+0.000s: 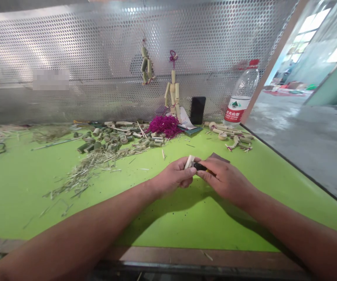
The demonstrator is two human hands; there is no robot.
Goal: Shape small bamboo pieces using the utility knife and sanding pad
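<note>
My left hand (172,176) pinches a short pale bamboo piece (189,161) between its fingers and thumb, above the green tabletop. My right hand (225,181) grips a small black tool with a yellow edge (204,168), its tip touching or very near the bamboo. Most of the tool is hidden by my fingers, so its exact kind is unclear. The hands nearly touch. A flat dark brown square (219,156), perhaps abrasive paper, lies on the table just beyond my right hand.
Bamboo segments (112,141) and shavings (83,175) cover the green table (162,222) at left. Beyond stand a jointed bamboo figure (172,93), magenta cord (164,126), a black phone (198,110) and a plastic bottle (241,93). A perforated metal panel (98,47) backs the table.
</note>
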